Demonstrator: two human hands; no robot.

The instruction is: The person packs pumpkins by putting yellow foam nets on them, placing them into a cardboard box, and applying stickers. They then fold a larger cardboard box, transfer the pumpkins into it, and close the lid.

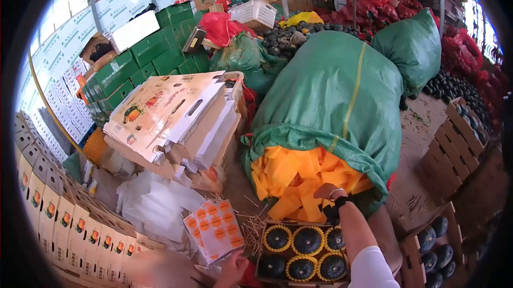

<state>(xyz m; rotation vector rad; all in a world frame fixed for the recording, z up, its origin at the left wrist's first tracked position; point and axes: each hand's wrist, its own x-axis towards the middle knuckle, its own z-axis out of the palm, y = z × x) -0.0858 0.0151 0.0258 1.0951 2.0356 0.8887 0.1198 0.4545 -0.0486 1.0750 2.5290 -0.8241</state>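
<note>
My right hand [327,192], with a band on the wrist, is at the mouth of a big green woven sack [326,90]. Its fingers curl onto the yellow-orange foam net sleeves [288,168] spilling out there. My left hand [233,267] is low in the view, fingers curled in, with nothing visible in them. Just above it lies a sheet of round orange stickers [214,228]. Between my arms is an open carton [304,283] of dark green squashes [306,240]. Most wear yellow foam nets; the squash at front left [271,265] appears bare.
Flattened printed cartons [160,109] are stacked at left, with white plastic bags [155,200] below. Printed boxes [75,234] line the left edge. Another carton of squashes [438,250] is at lower right. Green boxes [155,47] and a squash heap [454,93] stand farther back.
</note>
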